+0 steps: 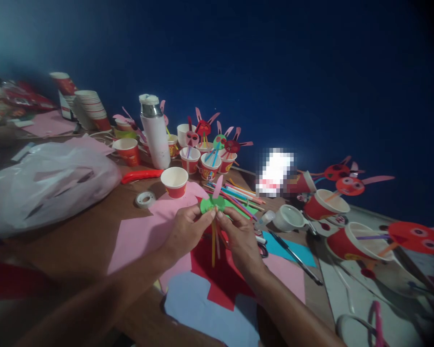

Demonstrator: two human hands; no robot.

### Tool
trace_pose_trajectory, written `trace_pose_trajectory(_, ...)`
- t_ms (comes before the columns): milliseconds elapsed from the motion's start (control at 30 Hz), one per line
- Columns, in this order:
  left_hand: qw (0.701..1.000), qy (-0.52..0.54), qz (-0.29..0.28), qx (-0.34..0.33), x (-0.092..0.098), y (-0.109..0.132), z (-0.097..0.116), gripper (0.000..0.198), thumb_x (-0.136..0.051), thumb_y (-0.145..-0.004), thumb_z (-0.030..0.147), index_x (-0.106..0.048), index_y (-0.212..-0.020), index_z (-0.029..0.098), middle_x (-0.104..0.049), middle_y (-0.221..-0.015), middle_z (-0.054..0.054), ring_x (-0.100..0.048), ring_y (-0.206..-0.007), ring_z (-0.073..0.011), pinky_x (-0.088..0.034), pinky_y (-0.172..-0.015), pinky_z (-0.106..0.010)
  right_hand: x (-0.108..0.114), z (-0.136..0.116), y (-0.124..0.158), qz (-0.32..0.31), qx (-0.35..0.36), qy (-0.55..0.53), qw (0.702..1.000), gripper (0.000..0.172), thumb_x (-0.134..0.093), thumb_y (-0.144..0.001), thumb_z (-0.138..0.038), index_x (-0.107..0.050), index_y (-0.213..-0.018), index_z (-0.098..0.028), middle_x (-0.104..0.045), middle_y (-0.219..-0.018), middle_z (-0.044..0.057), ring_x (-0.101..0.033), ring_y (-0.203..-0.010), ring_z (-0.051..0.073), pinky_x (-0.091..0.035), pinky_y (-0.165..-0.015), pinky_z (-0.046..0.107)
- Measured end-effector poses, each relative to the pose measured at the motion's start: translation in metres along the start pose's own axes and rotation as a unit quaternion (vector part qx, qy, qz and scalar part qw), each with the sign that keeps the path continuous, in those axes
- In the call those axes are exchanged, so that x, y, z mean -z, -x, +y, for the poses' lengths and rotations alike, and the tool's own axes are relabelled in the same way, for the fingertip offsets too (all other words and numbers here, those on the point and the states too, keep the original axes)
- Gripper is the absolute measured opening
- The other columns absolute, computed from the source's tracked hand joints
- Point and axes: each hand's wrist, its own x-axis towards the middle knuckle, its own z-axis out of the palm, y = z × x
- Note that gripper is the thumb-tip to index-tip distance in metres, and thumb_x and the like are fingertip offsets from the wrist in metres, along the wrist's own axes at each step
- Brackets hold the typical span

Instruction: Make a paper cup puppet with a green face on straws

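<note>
Between my hands is a green paper bunny face [207, 204] with a pink paper ear [218, 187] standing up from it. Yellow and pinkish straws [213, 246] hang down below the face. My left hand [190, 229] pinches the face at its left and lower edge. From the other side, my right hand [240, 236] is closed on its lower right edge, thumb tip close to the left thumb. Under both hands lie sheets of red paper [217, 274] and pink paper [137, 243]. The underside of the face is hidden.
Paper cups [210, 166] holding finished bunny faces stand at the back and right. A white bottle [155, 130], a tape roll [145, 199], loose straws [238, 193], a black pen [296, 258] and a white mug [289, 218] surround the papers. A plastic bag [58, 188] fills the left.
</note>
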Motion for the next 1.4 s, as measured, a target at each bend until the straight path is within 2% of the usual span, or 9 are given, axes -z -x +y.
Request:
trace_pose_trajectory(200, 1.0, 0.025, -0.017, 0.003, 0.0, 0.001, -0.003, 0.02, -0.058, -0.077, 0.03, -0.069, -0.082, 0.014, -0.069, -0.075, -0.003, -0.061, -0.075, -0.0175, -0.047, -0.066, -0.023, -0.003, -0.006, 0.002, 0.006, -0.004, -0.016, 1.0, 0.016, -0.06, -0.082, -0.034, -0.066, -0.083, -0.019, -0.063, -0.08, -0.001, -0.057, -0.077, 0.013, -0.044, -0.076, 0.026)
trace_pose_trajectory(400, 0.999, 0.04, -0.025, 0.003, -0.002, 0.003, -0.004, 0.02, -0.059, -0.077, 0.03, -0.07, -0.085, 0.015, -0.07, -0.077, -0.003, -0.061, -0.075, -0.0167, -0.047, -0.066, -0.023, -0.002, -0.006, 0.003, 0.045, 0.007, -0.003, 0.999, 0.016, -0.063, -0.078, -0.035, -0.066, -0.076, -0.019, -0.062, -0.073, -0.002, -0.056, -0.071, 0.012, -0.044, -0.069, 0.023)
trace_pose_trajectory(500, 1.0, 0.025, -0.012, 0.009, -0.001, 0.003, 0.001, 0.02, -0.059, -0.076, 0.031, -0.07, -0.081, 0.014, -0.069, -0.072, -0.002, -0.06, -0.071, -0.016, -0.046, -0.063, -0.021, -0.003, -0.006, 0.003, 0.03, 0.012, 0.004, 0.999, 0.017, -0.06, -0.081, -0.035, -0.067, -0.082, -0.02, -0.065, -0.079, -0.001, -0.058, -0.077, 0.014, -0.045, -0.073, 0.025)
trace_pose_trajectory(633, 0.999, -0.006, 0.026, 0.024, 0.0, 0.002, 0.007, 0.02, -0.059, -0.076, 0.032, -0.069, -0.075, 0.014, -0.066, -0.065, -0.001, -0.057, -0.062, -0.0139, -0.044, -0.056, -0.02, -0.006, -0.008, 0.003, -0.02, 0.004, -0.033, 0.999, 0.021, -0.059, -0.082, -0.031, -0.064, -0.1, -0.022, -0.066, -0.101, 0.003, -0.059, -0.095, 0.018, -0.044, -0.088, 0.032)
trace_pose_trajectory(733, 0.999, -0.004, 0.025, 0.022, 0.001, 0.001, 0.008, 0.021, -0.058, -0.076, 0.033, -0.069, -0.078, 0.015, -0.067, -0.069, -0.001, -0.059, -0.066, -0.0151, -0.045, -0.059, -0.021, -0.008, -0.008, 0.002, -0.043, -0.005, -0.061, 0.997, 0.024, -0.059, -0.082, -0.029, -0.062, -0.105, -0.023, -0.065, -0.105, 0.003, -0.058, -0.1, 0.019, -0.043, -0.091, 0.033)
trace_pose_trajectory(900, 0.999, -0.025, 0.015, 0.014, 0.002, 0.0, 0.006, 0.02, -0.058, -0.076, 0.032, -0.068, -0.081, 0.016, -0.07, -0.081, -0.003, -0.062, -0.079, -0.0188, -0.048, -0.067, -0.024, -0.007, -0.008, 0.003, -0.026, -0.005, -0.026, 0.999, 0.02, -0.058, -0.083, -0.03, -0.063, -0.1, -0.022, -0.066, -0.098, 0.002, -0.059, -0.095, 0.018, -0.046, -0.085, 0.032)
trace_pose_trajectory(1033, 1.0, 0.006, -0.006, -0.003, 0.002, -0.001, -0.001, 0.022, -0.058, -0.077, 0.034, -0.067, -0.085, 0.016, -0.07, -0.085, -0.005, -0.063, -0.083, -0.0198, -0.049, -0.073, -0.026, -0.006, -0.007, 0.002, 0.007, -0.003, 0.001, 1.0, 0.02, -0.06, -0.081, -0.031, -0.065, -0.097, -0.022, -0.067, -0.098, 0.003, -0.06, -0.092, 0.018, -0.046, -0.084, 0.031)
trace_pose_trajectory(1233, 1.0, 0.017, -0.013, 0.003, 0.001, -0.002, -0.007, 0.024, -0.059, -0.077, 0.036, -0.068, -0.086, 0.016, -0.07, -0.082, -0.004, -0.063, -0.08, -0.0189, -0.049, -0.071, -0.025, -0.005, -0.005, -0.001, 0.027, -0.001, -0.028, 0.999, 0.018, -0.066, -0.076, -0.031, -0.065, -0.092, -0.021, -0.068, -0.084, 0.001, -0.062, -0.076, 0.016, -0.048, -0.072, 0.028)
trace_pose_trajectory(1400, 0.998, 0.048, -0.017, 0.048, -0.002, -0.002, -0.003, 0.027, -0.06, -0.075, 0.037, -0.07, -0.085, 0.014, -0.069, -0.078, -0.003, -0.061, -0.076, -0.0182, -0.048, -0.068, -0.025, -0.004, -0.004, 0.0, 0.052, 0.001, 0.007, 0.999, 0.02, -0.065, -0.075, -0.032, -0.064, -0.091, -0.02, -0.068, -0.085, 0.002, -0.061, -0.075, 0.016, -0.048, -0.068, 0.027)
